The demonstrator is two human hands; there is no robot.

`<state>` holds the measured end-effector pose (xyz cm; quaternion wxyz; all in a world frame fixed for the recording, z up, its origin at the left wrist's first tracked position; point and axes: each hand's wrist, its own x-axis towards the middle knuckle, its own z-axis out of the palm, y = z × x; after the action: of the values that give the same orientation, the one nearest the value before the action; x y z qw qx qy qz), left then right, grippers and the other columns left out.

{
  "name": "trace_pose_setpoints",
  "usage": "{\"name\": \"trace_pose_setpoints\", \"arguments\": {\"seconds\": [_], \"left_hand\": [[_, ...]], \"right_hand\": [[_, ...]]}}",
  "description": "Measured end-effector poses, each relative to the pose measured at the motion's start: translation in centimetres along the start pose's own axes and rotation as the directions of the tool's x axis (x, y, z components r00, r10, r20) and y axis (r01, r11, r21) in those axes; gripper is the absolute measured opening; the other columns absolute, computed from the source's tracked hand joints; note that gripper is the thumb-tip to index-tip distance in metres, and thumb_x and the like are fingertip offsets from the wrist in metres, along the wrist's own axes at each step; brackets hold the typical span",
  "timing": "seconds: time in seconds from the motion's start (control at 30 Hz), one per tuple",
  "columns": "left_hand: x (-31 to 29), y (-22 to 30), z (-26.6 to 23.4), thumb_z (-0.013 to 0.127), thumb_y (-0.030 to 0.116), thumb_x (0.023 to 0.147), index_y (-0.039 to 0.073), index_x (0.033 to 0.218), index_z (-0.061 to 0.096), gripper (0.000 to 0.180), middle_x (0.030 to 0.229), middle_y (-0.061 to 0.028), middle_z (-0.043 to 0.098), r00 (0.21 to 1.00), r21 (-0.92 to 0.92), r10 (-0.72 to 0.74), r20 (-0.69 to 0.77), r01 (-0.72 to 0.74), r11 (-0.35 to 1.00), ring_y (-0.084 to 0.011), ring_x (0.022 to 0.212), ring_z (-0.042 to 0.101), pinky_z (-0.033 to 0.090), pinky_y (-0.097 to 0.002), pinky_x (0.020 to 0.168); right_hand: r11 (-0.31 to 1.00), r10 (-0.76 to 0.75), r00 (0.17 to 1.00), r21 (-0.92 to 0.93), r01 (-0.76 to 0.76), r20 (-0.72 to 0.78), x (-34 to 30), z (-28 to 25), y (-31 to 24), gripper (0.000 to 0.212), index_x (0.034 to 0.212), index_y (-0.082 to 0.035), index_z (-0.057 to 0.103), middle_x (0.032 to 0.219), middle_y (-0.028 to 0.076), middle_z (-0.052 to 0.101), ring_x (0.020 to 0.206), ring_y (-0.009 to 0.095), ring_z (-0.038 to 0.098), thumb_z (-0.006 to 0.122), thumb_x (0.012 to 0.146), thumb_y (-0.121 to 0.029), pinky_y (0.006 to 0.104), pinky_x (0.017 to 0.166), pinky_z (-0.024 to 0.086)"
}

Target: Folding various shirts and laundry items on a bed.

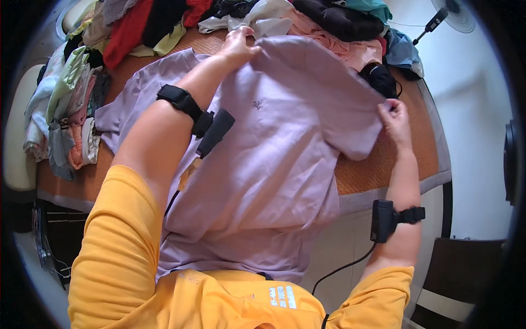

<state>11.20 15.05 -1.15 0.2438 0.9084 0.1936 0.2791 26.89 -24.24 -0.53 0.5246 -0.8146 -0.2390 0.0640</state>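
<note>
A light purple short-sleeved T-shirt (274,131) is spread in front of me, with a small dark emblem on its chest. Its upper part lies over the woven mat, and its lower part hangs past the near edge against my body. My left hand (239,48) pinches the shirt near the collar at the far side. On the right, my right hand (395,122) has its fingers closed on the end of one sleeve. The other sleeve lies loose toward the left.
Folded clothes (68,109) stand stacked at the left. Heaped garments (339,27) line the far side of the brown woven mat (356,175). A dark chair (460,268) is at the lower right, and a fan (457,13) at the upper right. Cables run from my forearm straps.
</note>
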Motion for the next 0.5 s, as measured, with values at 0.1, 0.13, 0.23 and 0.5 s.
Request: {"name": "trace_pose_setpoints", "arguments": {"seconds": [0.1, 0.13, 0.23, 0.5], "left_hand": [[-1.8, 2.9, 1.6, 0.063, 0.046, 0.075, 0.024, 0.136, 0.028, 0.074, 0.143, -0.0125, 0.022, 0.972, 0.288, -0.210, 0.108, 0.172, 0.942, -0.0296, 0.133, 0.019, 0.023, -0.0523, 0.104], [-2.4, 3.0, 2.0, 0.058, 0.047, 0.079, 0.030, 0.136, 0.028, 0.066, 0.144, -0.0096, 0.021, 0.957, 0.394, -0.230, 0.177, 0.145, 0.907, -0.0287, 0.133, 0.019, 0.016, -0.0616, 0.102], [-3.8, 2.8, 2.9, 0.051, 0.045, 0.084, 0.025, 0.136, 0.029, 0.059, 0.143, -0.0062, 0.024, 0.982, 0.394, -0.156, 0.104, 0.104, 0.913, -0.0237, 0.134, 0.019, 0.012, -0.0632, 0.101], [-6.3, 3.0, -0.6, 0.046, 0.032, 0.088, 0.017, 0.131, 0.038, 0.045, 0.138, -0.0054, 0.035, 0.918, 0.515, 0.396, 0.025, -0.351, 0.782, -0.0217, 0.131, 0.027, 0.013, -0.0629, 0.099]], "right_hand": [[0.969, 0.231, 0.972, -0.076, -0.234, -0.049, -2.3, 2.4, -1.1, 0.055, 0.120, -0.004, 0.042, 0.083, 0.007, 0.055, 0.071, 0.014, 0.055, 0.066, 0.079, -0.031, 0.0295, 0.054, 0.049], [0.969, 0.176, 0.983, -0.164, -0.183, -0.059, -2.3, 2.7, -1.0, 0.058, 0.122, -0.006, 0.042, 0.087, 0.009, 0.055, 0.076, 0.018, 0.057, 0.067, 0.078, -0.033, 0.0321, 0.060, 0.050], [0.823, -0.320, 0.938, -0.530, 0.206, -0.132, -2.8, 4.1, -0.7, 0.060, 0.124, -0.010, 0.043, 0.099, 0.016, 0.054, 0.091, 0.028, 0.055, 0.067, 0.076, -0.036, 0.0383, 0.078, 0.046], [0.322, -0.724, 0.607, -0.618, 0.717, 0.327, -4.8, 12.3, -8.6, 0.042, 0.119, -0.018, 0.053, 0.124, 0.010, 0.048, 0.124, 0.026, 0.037, 0.061, 0.079, -0.024, 0.0450, 0.100, 0.029]]}}
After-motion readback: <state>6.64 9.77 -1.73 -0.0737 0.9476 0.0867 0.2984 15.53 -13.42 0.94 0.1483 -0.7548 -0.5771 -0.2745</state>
